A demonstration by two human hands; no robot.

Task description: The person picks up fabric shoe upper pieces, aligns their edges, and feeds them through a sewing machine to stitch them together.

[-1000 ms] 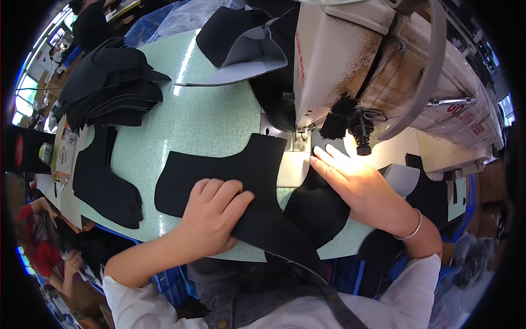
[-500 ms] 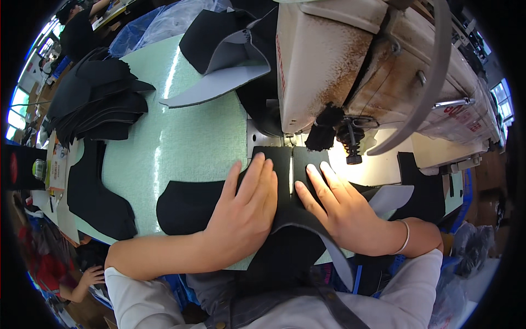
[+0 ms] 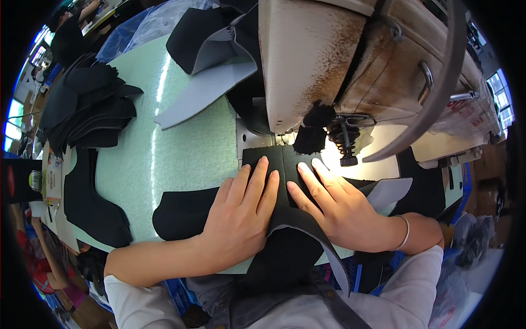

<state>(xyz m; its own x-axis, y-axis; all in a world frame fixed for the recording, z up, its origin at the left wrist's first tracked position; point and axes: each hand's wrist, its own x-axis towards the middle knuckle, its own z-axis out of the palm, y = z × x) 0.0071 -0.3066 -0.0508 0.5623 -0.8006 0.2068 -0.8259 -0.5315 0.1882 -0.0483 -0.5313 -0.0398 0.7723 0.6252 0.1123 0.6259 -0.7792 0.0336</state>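
Note:
Two black foam-backed fabric panels (image 3: 264, 157) lie edge to edge beneath the sewing machine head (image 3: 307, 49), their seam running toward me. On the left panel my left hand (image 3: 236, 216) rests flat, fingers stretched forward. My right hand (image 3: 342, 214) presses the right panel, its fingers slightly spread. Both hands are open, and the fingertips stay a little short of the needle area, which the machine partly hides. Toward my body the fabric (image 3: 298, 218) curls up, showing a grey underside at its edge.
A stack of black cut pieces (image 3: 90, 104) sits at the far left of the pale green table (image 3: 181, 148), with another black piece (image 3: 90, 203) nearer me. Joined black-and-grey panels (image 3: 219, 71) lie behind. A curved grey bar (image 3: 438, 104) arches on the right.
The bright gap between the two panels has closed, so their edges now meet. My left fingers have spread apart a little. The view has shifted slightly.

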